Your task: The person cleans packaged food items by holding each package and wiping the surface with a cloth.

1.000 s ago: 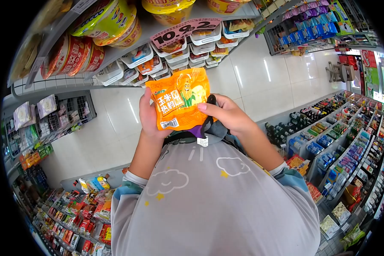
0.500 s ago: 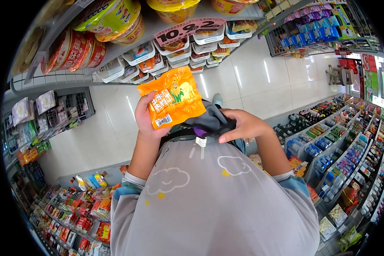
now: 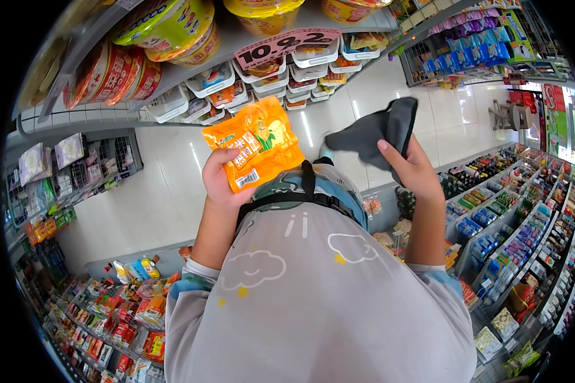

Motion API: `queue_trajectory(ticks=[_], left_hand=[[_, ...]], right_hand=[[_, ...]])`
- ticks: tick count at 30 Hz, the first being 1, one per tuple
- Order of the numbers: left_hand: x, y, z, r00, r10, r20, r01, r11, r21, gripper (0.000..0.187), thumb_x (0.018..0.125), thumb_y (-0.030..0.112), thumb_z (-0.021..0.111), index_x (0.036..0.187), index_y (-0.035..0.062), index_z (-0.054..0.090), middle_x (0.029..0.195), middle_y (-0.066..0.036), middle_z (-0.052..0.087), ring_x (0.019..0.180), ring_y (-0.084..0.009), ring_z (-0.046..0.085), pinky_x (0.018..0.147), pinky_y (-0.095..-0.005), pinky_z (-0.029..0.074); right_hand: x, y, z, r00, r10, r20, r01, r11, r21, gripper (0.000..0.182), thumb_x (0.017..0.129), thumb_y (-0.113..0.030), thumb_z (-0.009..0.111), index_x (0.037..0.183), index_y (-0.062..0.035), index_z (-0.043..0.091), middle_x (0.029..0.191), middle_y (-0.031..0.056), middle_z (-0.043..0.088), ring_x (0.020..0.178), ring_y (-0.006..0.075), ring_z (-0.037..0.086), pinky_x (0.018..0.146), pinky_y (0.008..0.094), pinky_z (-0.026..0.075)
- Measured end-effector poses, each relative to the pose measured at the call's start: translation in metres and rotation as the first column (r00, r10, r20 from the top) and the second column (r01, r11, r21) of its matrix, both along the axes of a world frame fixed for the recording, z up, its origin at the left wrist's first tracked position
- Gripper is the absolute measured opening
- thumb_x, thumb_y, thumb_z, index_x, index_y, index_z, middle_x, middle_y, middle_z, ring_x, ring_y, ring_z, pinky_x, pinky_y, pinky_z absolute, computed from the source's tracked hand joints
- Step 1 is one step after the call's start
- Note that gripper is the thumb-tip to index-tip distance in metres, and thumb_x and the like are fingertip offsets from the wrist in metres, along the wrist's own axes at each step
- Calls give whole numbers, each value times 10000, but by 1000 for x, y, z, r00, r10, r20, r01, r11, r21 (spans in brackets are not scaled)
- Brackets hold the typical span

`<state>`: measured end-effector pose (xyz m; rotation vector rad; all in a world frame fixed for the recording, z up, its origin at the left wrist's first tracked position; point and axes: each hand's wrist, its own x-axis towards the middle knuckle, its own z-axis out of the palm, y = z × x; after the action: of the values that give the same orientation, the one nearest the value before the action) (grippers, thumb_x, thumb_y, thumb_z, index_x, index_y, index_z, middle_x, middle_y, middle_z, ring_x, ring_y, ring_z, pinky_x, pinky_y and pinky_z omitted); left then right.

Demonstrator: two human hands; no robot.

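My left hand (image 3: 225,176) is closed on the lower left edge of an orange snack packet (image 3: 257,142), with the thumb across its front. The packet faces up and shows a corn picture, white characters and a barcode. Out to the right, my right hand (image 3: 416,171) grips a dark grey cloth (image 3: 380,135) between thumb and fingers. The cloth is bunched, with one end pointing left; its exact kind cannot be made out. Packet and cloth are apart, both in front of my waist.
Instant noodle bowls (image 3: 169,32) line the shelf ahead, above white baskets (image 3: 211,81) of packaged food and a pink price sign (image 3: 287,49). Shelves of drinks (image 3: 485,210) stand at right, snack shelves (image 3: 118,319) at lower left, a hanging rack (image 3: 76,169) at left.
My right hand has lifted the dark grey cloth away from my waist, up and to the right, uncovering a black waist strap. My left hand and the packet have barely moved.
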<state>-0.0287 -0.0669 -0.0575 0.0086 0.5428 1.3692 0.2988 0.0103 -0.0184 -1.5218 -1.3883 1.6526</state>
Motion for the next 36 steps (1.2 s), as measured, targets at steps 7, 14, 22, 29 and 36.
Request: queue_trajectory(ticks=[7, 14, 22, 29, 36], left_hand=[[9, 2, 8, 998, -62, -34, 60, 997, -39, 694, 981, 509, 402, 1456, 5, 361, 1458, -224, 444, 1337, -412, 443, 1135, -545, 314], [20, 11, 1, 942, -228, 247, 169, 956, 238, 826, 960, 717, 218, 1402, 53, 434, 1357, -158, 555, 1204, -332, 579, 1026, -472, 464], [27, 12, 13, 985, -170, 2, 169, 981, -92, 722, 994, 660, 239, 1370, 94, 483, 1316, -116, 587, 1172, -263, 604, 1003, -399, 491], [22, 0, -4, 989, -128, 69, 135, 985, -107, 649, 1011, 592, 295, 1366, 89, 499, 1323, -104, 588, 1168, -258, 602, 1012, -397, 479], [12, -17, -72, 923, -45, 382, -48, 972, 231, 560, 1024, 482, 323, 1354, 73, 519, 1350, -138, 570, 1192, -280, 581, 1021, -419, 468]], right_hand=[[-49, -2, 43, 982, 138, 130, -161, 969, 187, 322, 1008, -203, 553, 1239, 17, 510, 1074, 134, 616, 979, 174, 578, 886, 320, 459], [-105, -22, 29, 832, 448, 327, -553, 612, 566, 354, 963, -205, 575, 1192, 65, 561, 1166, 289, 596, 1112, 437, 540, 979, 485, 416], [-127, -27, 21, 782, 531, 325, -601, 506, 619, 371, 941, -170, 600, 1233, 56, 558, 1250, 287, 553, 1160, 473, 511, 1029, 491, 389], [-149, -29, 18, 780, 544, 308, -583, 456, 673, 274, 837, -132, 623, 1029, 62, 610, 1040, 237, 623, 1036, 435, 567, 1016, 496, 402], [-157, -44, 19, 666, 428, 611, -721, 156, 676, 227, 738, -165, 641, 868, 16, 685, 954, 148, 653, 1030, 309, 605, 1096, 435, 367]])
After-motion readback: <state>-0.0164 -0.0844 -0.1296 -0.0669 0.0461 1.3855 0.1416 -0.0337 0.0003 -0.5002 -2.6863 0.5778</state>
